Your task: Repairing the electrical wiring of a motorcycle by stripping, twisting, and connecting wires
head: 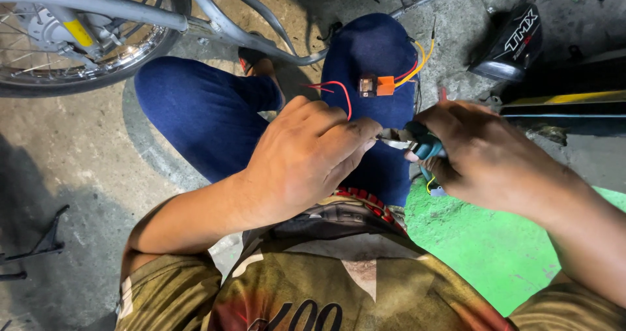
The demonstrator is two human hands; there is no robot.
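The olive printed shirt (365,292) lay nearest the camera, with both forearms reaching forward over the knees. The left hand (306,155) was closed, its fingertips pinching the end of a red wire (343,93) just ahead of the plier tips. The right hand (476,152) was wrapped shut around the teal handles of the pliers (414,142), whose jaws met the left fingertips. The wire ran far to an orange connector (377,85) resting on the right knee, with yellow wires (420,60) beside it. The step in hand appeared to be stripping or trimming the wire end; this calls for a steady pinch. Far right, a black cover (508,44) with white lettering lay on the floor (65,155).
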